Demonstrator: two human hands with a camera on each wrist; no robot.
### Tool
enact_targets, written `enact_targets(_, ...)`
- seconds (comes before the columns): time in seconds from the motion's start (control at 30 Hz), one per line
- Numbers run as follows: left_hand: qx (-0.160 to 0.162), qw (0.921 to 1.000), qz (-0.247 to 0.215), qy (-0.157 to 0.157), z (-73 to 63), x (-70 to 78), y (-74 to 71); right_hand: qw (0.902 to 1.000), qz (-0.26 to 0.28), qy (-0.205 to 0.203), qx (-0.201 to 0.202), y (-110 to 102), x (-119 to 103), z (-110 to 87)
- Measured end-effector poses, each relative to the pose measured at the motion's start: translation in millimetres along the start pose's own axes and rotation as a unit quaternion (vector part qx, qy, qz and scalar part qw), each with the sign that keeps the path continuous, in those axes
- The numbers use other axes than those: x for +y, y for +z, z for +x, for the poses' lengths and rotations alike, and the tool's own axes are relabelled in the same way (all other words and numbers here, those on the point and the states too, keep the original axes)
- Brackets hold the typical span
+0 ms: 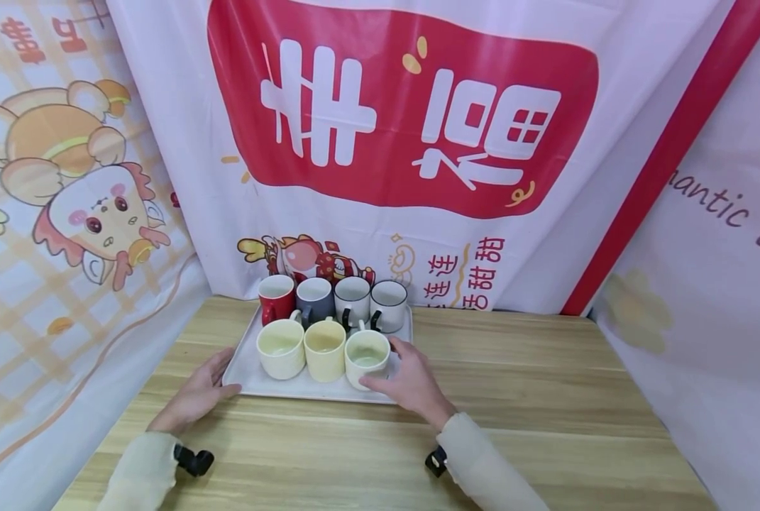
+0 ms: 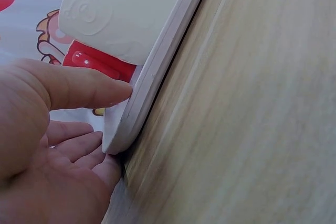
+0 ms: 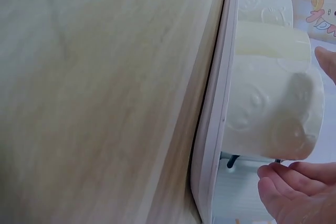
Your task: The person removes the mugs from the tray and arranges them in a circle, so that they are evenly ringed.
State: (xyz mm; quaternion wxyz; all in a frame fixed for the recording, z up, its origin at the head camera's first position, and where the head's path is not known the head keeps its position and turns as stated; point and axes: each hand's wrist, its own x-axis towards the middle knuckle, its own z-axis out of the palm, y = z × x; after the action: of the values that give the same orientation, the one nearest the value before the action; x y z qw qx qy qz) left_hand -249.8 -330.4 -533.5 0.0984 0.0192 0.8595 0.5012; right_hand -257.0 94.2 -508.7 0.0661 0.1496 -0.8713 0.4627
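Observation:
A white rectangular tray lies on the wooden table, bearing several mugs in two rows. At its front left corner, my left hand holds the edge, thumb on the rim and fingers at the outer side. My right hand is round the cream mug at the front right. Its fingers are right at the mug's side, while its thumb stands off the embossed wall in the right wrist view. Beside that mug stand a pale yellow mug and another cream mug.
Behind are a red mug, a grey-blue mug and two white mugs with black handles, one being the black-rimmed mug. A printed cloth hangs close behind the tray. Bare wooden table extends to the right.

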Motion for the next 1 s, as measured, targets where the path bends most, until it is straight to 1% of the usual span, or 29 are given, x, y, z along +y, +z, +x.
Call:
enact_targets(0.07,-0.004,1.0000,0.002,0.002,0.5,-0.3,0.2,0.9999,0.002,0.004,0.014,3,-1,0.7)
enact_targets(0.27,-0.002,1.0000,0.006,0.001,1.7,-1.1,1.0,0.9977,0.004,0.024,0.063,15,-8,4.2)
enact_targets(0.4,-0.001,1.0000,0.005,0.002,1.7,-2.2,0.8,0.9946,-0.026,0.023,0.098,24,-11,8.7)
enact_targets(0.53,-0.002,1.0000,0.003,0.005,0.9,-3.0,-0.1,0.9916,-0.043,0.031,0.118,29,-13,12.2)
enact_targets(0.63,-0.004,1.0000,0.001,0.004,-0.2,-2.1,-0.2,0.9910,-0.048,0.033,0.120,30,-14,13.8)
enact_targets(0.73,0.001,1.0000,0.003,-0.001,0.1,-1.4,0.4,0.9918,-0.051,0.032,0.113,29,-14,15.9)
enact_targets(0.83,0.003,1.0000,0.004,-0.002,0.8,-0.8,0.6,0.9936,-0.046,0.035,0.097,26,-12,17.0)
enact_targets(1.0,-0.004,1.0000,-0.001,0.004,0.4,-1.0,0.6,0.9973,-0.020,0.036,0.061,20,-6,17.7)
